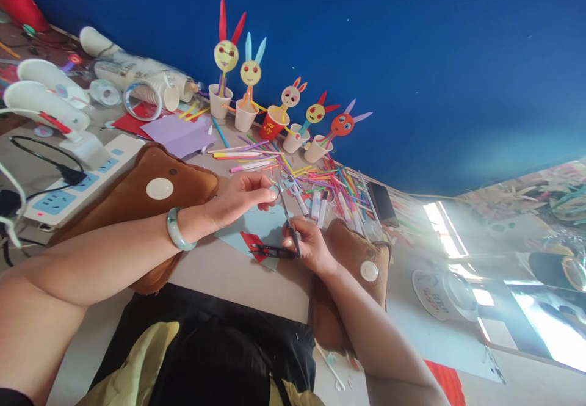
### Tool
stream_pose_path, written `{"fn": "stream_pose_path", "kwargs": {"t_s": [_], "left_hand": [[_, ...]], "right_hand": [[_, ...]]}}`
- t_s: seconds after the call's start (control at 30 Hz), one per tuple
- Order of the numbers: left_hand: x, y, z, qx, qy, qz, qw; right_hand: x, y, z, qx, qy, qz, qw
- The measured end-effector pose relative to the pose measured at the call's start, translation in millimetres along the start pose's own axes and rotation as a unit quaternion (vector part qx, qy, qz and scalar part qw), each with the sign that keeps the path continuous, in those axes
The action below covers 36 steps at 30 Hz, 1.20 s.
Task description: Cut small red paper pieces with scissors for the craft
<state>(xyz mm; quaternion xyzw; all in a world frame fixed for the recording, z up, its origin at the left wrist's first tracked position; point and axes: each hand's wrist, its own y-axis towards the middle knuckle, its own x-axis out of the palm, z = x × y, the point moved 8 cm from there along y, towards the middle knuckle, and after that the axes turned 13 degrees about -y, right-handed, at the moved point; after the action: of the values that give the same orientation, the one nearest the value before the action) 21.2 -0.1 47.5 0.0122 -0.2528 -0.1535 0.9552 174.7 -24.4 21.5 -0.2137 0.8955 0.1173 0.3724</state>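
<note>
My left hand (247, 195), with a pale green bangle at the wrist, is closed in a pinch. A tiny pale bit shows at its fingertips, too small to name. My right hand (311, 244) grips dark-handled scissors (284, 203), their blades pointing up beside the left fingertips. Whether the blades touch anything is unclear. Black thread snips (270, 251) lie just below the right hand, over a red paper scrap (249, 241). Beneath both hands is a light blue paper sheet (233, 233).
Several rabbit-headed figures in cups, one a red cup (274, 123), line the blue wall. Scattered pipe cleaners and markers (315, 204) lie before them. Brown cushions (183, 180) flank the work area. A power strip (77, 186) sits left; a phone (383, 203) lies right.
</note>
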Motion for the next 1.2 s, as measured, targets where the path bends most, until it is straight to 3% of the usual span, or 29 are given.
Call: {"fn": "stream_pose_path", "kwargs": {"t_s": [0.57,1.2], "left_hand": [[0.3,-0.9,2.9,0.023,0.071,-0.001,0.997],[-5.9,0.3,1.4,0.036,0.081,0.015,0.996]], "right_hand": [[1.1,0.0,3.3,-0.006,0.006,0.001,1.000],[1.8,0.5,1.0,-0.024,-0.018,-0.007,1.000]]}}
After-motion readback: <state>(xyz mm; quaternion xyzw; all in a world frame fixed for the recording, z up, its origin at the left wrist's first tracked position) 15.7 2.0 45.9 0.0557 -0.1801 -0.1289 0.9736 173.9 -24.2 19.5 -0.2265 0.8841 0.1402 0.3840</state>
